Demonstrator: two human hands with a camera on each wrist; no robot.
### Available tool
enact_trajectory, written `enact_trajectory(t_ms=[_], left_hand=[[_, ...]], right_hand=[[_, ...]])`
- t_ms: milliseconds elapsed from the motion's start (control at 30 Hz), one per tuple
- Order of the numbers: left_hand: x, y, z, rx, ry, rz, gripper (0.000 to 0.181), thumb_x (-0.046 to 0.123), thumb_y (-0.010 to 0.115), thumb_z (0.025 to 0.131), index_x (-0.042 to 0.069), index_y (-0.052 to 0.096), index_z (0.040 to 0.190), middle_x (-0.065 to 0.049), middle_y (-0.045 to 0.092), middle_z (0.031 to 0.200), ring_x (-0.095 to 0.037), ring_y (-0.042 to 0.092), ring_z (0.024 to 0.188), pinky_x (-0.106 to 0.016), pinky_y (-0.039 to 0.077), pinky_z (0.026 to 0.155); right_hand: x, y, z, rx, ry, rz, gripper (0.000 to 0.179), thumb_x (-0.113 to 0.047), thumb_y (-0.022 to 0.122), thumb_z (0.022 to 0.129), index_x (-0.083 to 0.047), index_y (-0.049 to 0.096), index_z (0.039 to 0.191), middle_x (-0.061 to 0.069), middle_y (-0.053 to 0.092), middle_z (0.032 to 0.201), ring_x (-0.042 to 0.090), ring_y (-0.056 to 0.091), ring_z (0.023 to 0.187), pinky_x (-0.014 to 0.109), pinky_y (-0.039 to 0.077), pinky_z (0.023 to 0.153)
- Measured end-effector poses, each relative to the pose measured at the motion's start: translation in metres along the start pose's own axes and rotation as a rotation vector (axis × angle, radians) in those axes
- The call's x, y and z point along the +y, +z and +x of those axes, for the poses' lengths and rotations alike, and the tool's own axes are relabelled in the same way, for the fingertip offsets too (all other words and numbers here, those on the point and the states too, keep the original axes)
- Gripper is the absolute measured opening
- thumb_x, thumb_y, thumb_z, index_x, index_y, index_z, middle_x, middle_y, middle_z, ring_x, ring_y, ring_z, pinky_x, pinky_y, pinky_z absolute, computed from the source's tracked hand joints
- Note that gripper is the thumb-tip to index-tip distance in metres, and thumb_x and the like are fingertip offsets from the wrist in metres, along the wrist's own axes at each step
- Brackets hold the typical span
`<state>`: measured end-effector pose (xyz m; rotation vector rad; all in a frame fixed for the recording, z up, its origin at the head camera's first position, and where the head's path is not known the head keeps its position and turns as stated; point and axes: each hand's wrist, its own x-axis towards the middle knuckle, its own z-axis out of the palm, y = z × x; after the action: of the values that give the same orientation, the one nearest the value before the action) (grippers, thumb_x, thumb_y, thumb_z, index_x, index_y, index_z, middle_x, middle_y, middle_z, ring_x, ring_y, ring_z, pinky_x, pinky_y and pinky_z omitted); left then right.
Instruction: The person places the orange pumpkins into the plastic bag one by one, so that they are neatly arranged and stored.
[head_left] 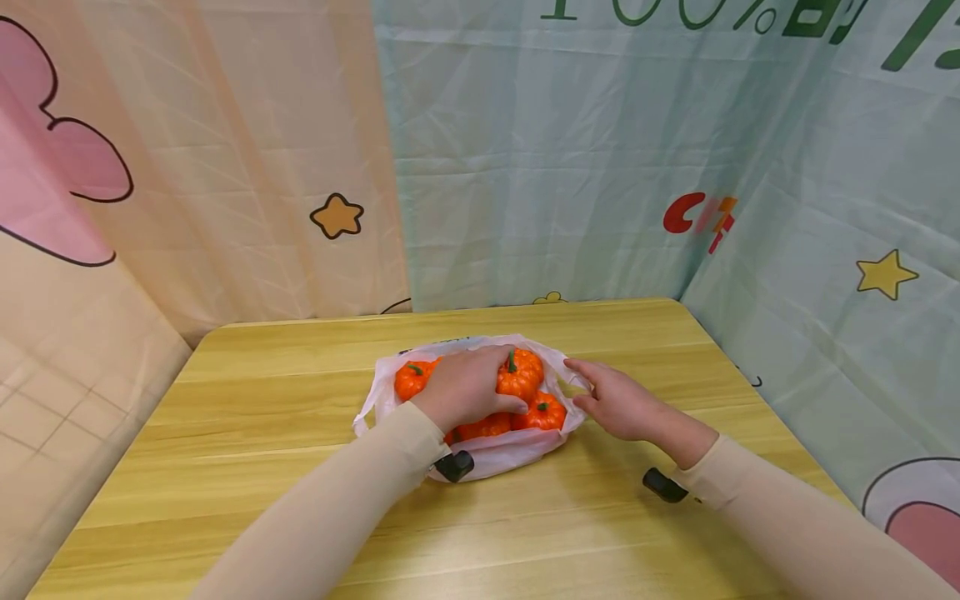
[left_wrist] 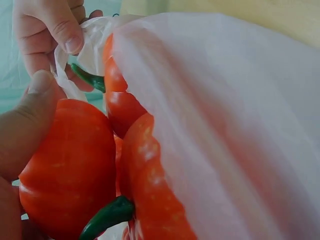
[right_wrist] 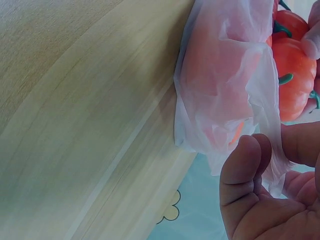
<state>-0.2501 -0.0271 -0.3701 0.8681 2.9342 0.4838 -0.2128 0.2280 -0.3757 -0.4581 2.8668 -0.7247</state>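
Note:
A thin white plastic bag (head_left: 517,454) lies with its mouth up, filled with several small orange pumpkins (head_left: 544,412) with green stems. My left hand (head_left: 465,387) reaches over the bag's mouth and grips one pumpkin (left_wrist: 70,170), its thumb along the side nearest the right hand. At the bag's right side, my right hand (head_left: 622,404) pinches the bag's loop handle (right_wrist: 270,107) between curled fingers and thumb. Another pumpkin (head_left: 412,380) shows at the bag's left end. The left hand and the plastic hide parts of the others.
The bag sits on a wooden table (head_left: 247,450) with light grain, toward its far half. Printed curtains (head_left: 540,167) hang behind the table and along both sides. Each sleeve carries a small black wrist camera (head_left: 664,485).

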Motion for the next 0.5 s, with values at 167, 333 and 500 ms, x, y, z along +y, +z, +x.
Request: enact_trajectory(t_ms=[167,333,500], left_hand=[[-0.0007,-0.0010,-0.0007,-0.021,0.005,0.018,0.088,0.062,0.081,0.085,0.020,0.049,0.155,-0.001,0.060,0.150,-0.028,0.060,0.133,-0.051,0.044,0.118],[-0.0014,-0.0017,-0.0004,-0.046,0.002,0.027,0.091,0.063,0.077,0.086,0.020,0.045,0.160,-0.003,0.055,0.156,-0.031,0.057,0.137,-0.053,0.041,0.120],[-0.0010,-0.0019,-0.0002,-0.056,0.006,0.055,0.096,0.066,0.075,0.085,0.018,0.042,0.162,-0.004,0.051,0.160,-0.033,0.054,0.141,-0.053,0.038,0.122]], right_hand=[[-0.0007,-0.0003,0.0000,0.001,0.002,0.000,0.062,-0.014,0.063,0.105,0.000,0.039,0.160,0.027,0.047,0.159,0.041,0.058,0.133,0.061,0.047,0.113],[-0.0010,-0.0002,-0.0002,-0.001,0.005,-0.001,0.062,-0.014,0.063,0.105,-0.001,0.039,0.160,0.027,0.047,0.159,0.039,0.060,0.128,0.060,0.049,0.111],[-0.0002,0.0000,-0.0002,-0.002,0.010,-0.005,0.062,-0.015,0.063,0.105,-0.001,0.039,0.160,0.026,0.048,0.159,0.036,0.061,0.123,0.059,0.050,0.110]])
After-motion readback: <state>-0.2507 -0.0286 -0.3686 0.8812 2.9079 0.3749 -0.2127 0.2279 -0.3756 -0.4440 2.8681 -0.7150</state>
